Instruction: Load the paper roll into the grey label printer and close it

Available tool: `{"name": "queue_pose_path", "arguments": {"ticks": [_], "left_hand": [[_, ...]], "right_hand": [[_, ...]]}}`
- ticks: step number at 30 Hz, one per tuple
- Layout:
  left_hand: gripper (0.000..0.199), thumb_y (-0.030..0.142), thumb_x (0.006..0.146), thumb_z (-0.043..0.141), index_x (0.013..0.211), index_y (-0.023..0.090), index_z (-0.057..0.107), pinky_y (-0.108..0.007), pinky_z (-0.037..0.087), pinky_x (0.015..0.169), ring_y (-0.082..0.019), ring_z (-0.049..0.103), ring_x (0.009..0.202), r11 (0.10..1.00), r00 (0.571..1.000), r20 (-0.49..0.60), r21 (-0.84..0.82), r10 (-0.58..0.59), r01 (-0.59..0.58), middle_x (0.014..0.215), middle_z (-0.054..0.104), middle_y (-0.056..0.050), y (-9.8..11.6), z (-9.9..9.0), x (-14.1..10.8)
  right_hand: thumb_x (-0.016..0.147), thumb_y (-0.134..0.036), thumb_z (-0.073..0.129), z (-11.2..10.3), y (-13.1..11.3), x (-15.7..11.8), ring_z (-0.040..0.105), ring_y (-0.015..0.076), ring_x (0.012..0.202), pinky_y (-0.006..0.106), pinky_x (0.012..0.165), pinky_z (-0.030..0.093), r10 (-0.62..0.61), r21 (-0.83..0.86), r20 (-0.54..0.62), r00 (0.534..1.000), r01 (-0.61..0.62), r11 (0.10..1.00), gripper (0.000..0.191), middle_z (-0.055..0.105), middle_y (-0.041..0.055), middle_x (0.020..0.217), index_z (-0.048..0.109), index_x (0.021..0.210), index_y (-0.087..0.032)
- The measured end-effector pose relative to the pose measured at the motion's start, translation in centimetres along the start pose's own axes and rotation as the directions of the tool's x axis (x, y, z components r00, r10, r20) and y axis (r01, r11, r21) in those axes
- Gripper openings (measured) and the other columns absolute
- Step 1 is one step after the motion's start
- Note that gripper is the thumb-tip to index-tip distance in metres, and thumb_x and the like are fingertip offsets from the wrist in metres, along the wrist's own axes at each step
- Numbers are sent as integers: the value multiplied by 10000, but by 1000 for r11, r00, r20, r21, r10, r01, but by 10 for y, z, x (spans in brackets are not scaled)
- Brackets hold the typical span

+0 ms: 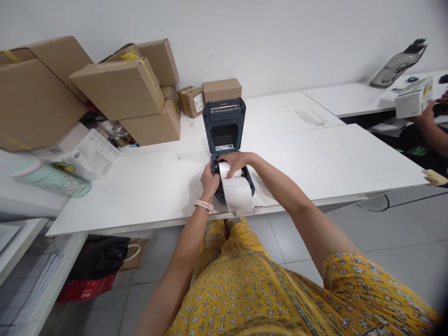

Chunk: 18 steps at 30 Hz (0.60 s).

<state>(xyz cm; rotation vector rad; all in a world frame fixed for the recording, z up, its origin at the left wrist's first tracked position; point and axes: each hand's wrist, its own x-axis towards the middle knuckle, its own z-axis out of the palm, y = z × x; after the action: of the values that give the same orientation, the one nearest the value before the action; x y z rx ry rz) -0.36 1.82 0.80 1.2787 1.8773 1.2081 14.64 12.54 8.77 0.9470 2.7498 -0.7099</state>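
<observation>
A dark label printer (209, 122) stands on the white table with its lid tipped up and back. Inside it lies a white label roll (225, 171), and a loose strip of its paper (238, 193) runs out over the front toward the table edge. My right hand (234, 162) reaches in from the right, its fingers curved over the roll and gripping it. At the printer's left side, my left hand (209, 179) holds the body's edge, thumb toward the roll. The roll's far side is partly hidden by my fingers.
Cardboard boxes (119, 88) are stacked at the back left, near a mint bottle (52, 179) and a white box (93, 154). Smaller cartons (222, 88) stand behind the printer. At the far right, another person's hand (427, 114) holds a white box (413, 100) near a tilted-looking clear bottle (395, 67).
</observation>
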Motion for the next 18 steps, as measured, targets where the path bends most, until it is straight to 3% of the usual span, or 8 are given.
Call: {"name": "queue_pose_path", "arguments": {"ticks": [2, 4, 6, 9, 11, 14, 18], "left_hand": [[758, 39, 733, 598, 1463, 242, 588, -442, 450, 1208, -285, 630, 1394, 999, 1000, 2, -32, 21, -21, 1441, 712, -70, -5, 1, 1], [762, 46, 730, 608, 1464, 248, 593, -468, 446, 1213, -302, 628, 1395, 998, 1000, -3, -47, 29, -29, 1450, 707, -71, -8, 2, 2], [778, 43, 725, 611, 1472, 258, 590, -470, 443, 1218, -301, 628, 1395, 998, 1000, -8, -62, 23, -24, 1454, 704, -65, -10, 2, 3], [785, 37, 733, 612, 1491, 240, 579, -450, 448, 1218, -286, 639, 1380, 998, 1000, -14, -66, 4, -5, 1461, 698, -77, -8, 2, 2], [781, 39, 745, 612, 1504, 216, 572, -454, 462, 1204, -293, 660, 1349, 999, 1000, -14, -51, -10, 9, 1469, 691, -99, -6, 2, 1], [779, 39, 745, 619, 1507, 196, 579, -468, 471, 1195, -314, 668, 1332, 999, 1000, -8, -51, -10, 9, 1457, 697, -116, -3, 0, -1], [778, 36, 730, 624, 1485, 221, 602, -463, 466, 1201, -313, 650, 1360, 997, 1000, -15, -74, -4, 3, 1416, 724, -94, -3, 0, -2]], "right_hand": [[641, -394, 913, -8, 6, -15, 643, 341, 1338, 446, 1127, 535, -126, 137, -42, 991, 130, 982, 1025, 623, 134, 1527, 492, 1556, -201], [648, -439, 915, -19, 14, -41, 668, 303, 1278, 436, 1107, 551, -238, 277, -160, 958, 275, 921, 1061, 665, 104, 1462, 455, 1581, -232], [660, -511, 911, -32, 25, -73, 683, 291, 1231, 438, 1076, 570, -256, 366, -311, 915, 364, 857, 1100, 683, 96, 1418, 418, 1607, -244], [680, -548, 904, -47, 46, -115, 681, 310, 1227, 454, 1037, 590, -103, 397, -504, 858, 336, 854, 1119, 659, 122, 1432, 391, 1626, -238], [696, -527, 899, -49, 63, -129, 643, 332, 1295, 472, 1043, 585, 32, 391, -606, 794, 262, 882, 1084, 609, 141, 1496, 404, 1616, -240], [704, -500, 882, -37, 89, -121, 550, 352, 1415, 497, 1073, 567, 181, 429, -688, 703, 194, 882, 1029, 511, 165, 1597, 427, 1587, -232], [722, -420, 828, -13, 110, -86, 568, 324, 1382, 459, 1029, 590, 310, 542, -659, 685, 147, 827, 987, 513, 212, 1575, 400, 1581, -192]]}}
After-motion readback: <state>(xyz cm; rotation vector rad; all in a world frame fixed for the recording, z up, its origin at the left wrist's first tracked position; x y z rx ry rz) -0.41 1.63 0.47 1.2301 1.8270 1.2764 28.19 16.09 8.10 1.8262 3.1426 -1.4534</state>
